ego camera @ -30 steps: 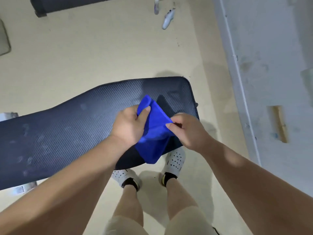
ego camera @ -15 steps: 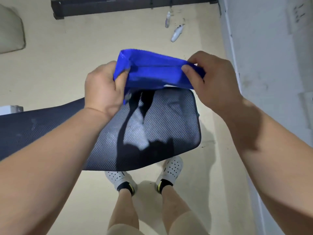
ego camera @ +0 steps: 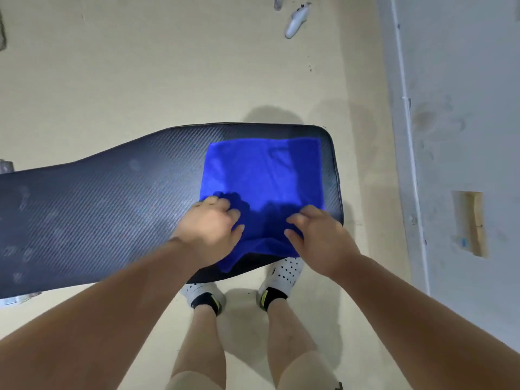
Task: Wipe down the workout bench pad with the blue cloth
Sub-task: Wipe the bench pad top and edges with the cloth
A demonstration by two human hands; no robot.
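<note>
- The pad (ego camera: 98, 220), dark with a woven pattern, carries the blue cloth (ego camera: 264, 175) on its right end; the cloth lies spread flat, nearly square, and covers most of that end.
- The cloth's far edge sits just inside the pad's far edge. Its near edge spills over the pad's near side, with one corner drooping towards the floor (ego camera: 168, 80).
- Half a second ago both hands held the cloth up in the air, stretched between them above the pad. Now it lies on the pad, and the hands have come down with it to its near edge.
- The left hand (ego camera: 211, 229) rests on the cloth's near left corner with bent fingers, their tips on the fabric and the thumb laid along it. I cannot tell whether it pinches the cloth or only presses it.
- The right hand (ego camera: 318, 240) lies on the cloth's near right part, its fingers loosely spread and resting on the fabric.
- Most of the cloth lies beyond both hands, on the far side of the fingertips.
- The left part of the pad is uncovered and shows pale smudges.
- The person's white shoes (ego camera: 284, 274) stand on the floor just under the pad's near edge, beside a grey wall (ego camera: 464, 108).
</note>
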